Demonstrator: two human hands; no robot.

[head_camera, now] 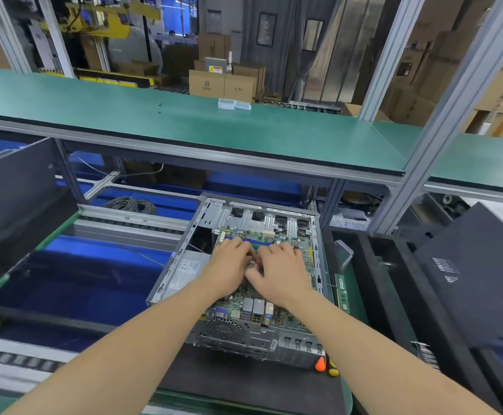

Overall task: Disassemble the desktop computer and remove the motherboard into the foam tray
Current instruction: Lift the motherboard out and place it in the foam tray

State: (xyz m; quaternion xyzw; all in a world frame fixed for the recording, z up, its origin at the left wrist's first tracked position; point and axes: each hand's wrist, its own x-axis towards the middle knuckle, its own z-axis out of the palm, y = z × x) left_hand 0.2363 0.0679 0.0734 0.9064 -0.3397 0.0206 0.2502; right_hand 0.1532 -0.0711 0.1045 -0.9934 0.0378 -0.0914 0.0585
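An open desktop case [181, 271] lies flat on the bench with its green motherboard [244, 298] inside. My left hand [229, 268] and my right hand [280, 271] are both down on the middle of the board, side by side and touching. Their fingers curl over a small pale part between them; what the part is I cannot make out. The power supply [188, 271] sits in the case left of my hands. A black foam tray [361, 244] stands to the right of the case.
A loose memory stick [341, 292] lies between the case and the foam tray. An orange-tipped tool [322, 364] rests by the case's front right corner. A green shelf [184, 127] runs overhead. Black panels lean at left [13, 202] and right [477, 274].
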